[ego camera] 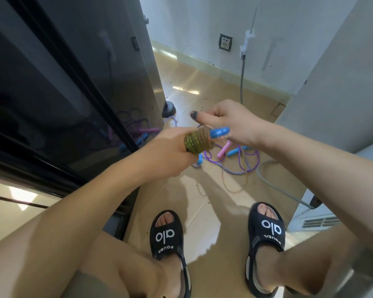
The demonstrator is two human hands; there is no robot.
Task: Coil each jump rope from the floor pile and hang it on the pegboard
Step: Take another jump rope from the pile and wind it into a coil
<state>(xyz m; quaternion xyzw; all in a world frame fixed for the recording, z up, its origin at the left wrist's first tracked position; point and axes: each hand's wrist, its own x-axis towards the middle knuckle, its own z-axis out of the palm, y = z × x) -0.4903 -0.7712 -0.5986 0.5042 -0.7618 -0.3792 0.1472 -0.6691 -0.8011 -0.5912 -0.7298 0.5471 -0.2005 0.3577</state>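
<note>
My left hand [170, 147] grips a tight coil of yellow-green jump rope [197, 139], wound round its handles. A blue handle end [219, 132] sticks out of the coil toward my right hand [230, 123], whose curled fingers hold it. Below the hands, the floor pile [235, 160] holds purple-and-white rope, a thin pink rope, a pink handle [224, 151] and blue handles [234, 152]. No pegboard is in view.
A dark glossy cabinet [63, 93] fills the left side and mirrors the pile. A white wall with a socket [225, 42] and a grey hose [242, 82] stands behind. A white appliance [319, 218] is at the right. My feet in black sandals [167, 235] stand on the tan floor.
</note>
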